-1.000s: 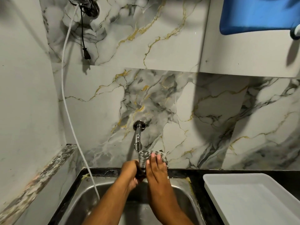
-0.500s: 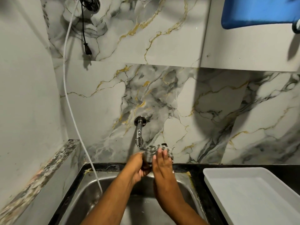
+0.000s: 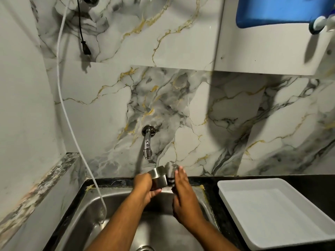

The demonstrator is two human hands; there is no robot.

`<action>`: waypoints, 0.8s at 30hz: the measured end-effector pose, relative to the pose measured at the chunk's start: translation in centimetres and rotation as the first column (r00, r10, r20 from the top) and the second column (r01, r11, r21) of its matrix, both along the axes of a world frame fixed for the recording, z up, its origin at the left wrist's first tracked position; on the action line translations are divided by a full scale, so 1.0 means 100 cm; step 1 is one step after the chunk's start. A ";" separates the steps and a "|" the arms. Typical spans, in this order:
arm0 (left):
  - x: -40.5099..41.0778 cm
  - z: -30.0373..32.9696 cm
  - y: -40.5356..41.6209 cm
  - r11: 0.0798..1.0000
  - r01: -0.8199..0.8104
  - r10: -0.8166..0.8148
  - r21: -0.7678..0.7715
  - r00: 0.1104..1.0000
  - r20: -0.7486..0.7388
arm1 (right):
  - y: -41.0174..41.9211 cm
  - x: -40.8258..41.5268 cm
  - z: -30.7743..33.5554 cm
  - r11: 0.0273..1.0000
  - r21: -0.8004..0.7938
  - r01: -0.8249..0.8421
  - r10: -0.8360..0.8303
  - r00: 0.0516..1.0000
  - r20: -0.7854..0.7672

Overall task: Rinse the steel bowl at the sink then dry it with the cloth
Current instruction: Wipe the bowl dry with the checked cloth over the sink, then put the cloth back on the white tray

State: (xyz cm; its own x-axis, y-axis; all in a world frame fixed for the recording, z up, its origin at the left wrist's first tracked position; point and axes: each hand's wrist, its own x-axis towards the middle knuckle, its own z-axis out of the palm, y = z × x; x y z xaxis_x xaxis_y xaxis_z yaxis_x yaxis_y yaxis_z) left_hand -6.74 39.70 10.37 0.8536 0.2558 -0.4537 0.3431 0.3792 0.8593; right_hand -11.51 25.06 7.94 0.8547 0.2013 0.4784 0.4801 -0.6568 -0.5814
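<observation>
Both hands are raised over the back of the steel sink [image 3: 101, 201], just below the wall tap [image 3: 147, 147]. My left hand [image 3: 145, 187] grips the small steel bowl [image 3: 159, 178] by its left side, tilted on edge with its shiny wall facing me. My right hand [image 3: 181, 189] presses a grey patterned cloth [image 3: 171, 168] against the bowl's right side, fingers stretched upward. The cloth is blurred by motion and partly hidden behind the bowl and fingers. No water shows at the tap's spout.
A white plastic tray [image 3: 268, 211] lies on the black counter right of the sink. A white hose [image 3: 72, 131] hangs down the left wall into the basin. A blue container [image 3: 275, 11] sits on the shelf above right. Marble wall stands close behind.
The bowl has turned so its steel wall now shows between my hands. My right hand has slid over the cloth on the bowl's right side. The camera has tilted slightly upward.
</observation>
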 end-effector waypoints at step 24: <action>0.027 -0.008 -0.311 0.972 0.160 -0.191 0.170 0.964 0.184 | -0.411 0.060 0.003 0.278 0.921 0.274 0.305 0.884 -0.355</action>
State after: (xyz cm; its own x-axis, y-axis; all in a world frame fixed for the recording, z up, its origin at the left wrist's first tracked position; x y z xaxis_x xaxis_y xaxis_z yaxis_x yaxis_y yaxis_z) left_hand -4.01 8.64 9.56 0.9599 0.1468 -0.2388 0.2100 0.1876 0.9595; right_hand -5.53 -16.00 8.29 0.9921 -0.1188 -0.0402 0.0238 0.4932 -0.8696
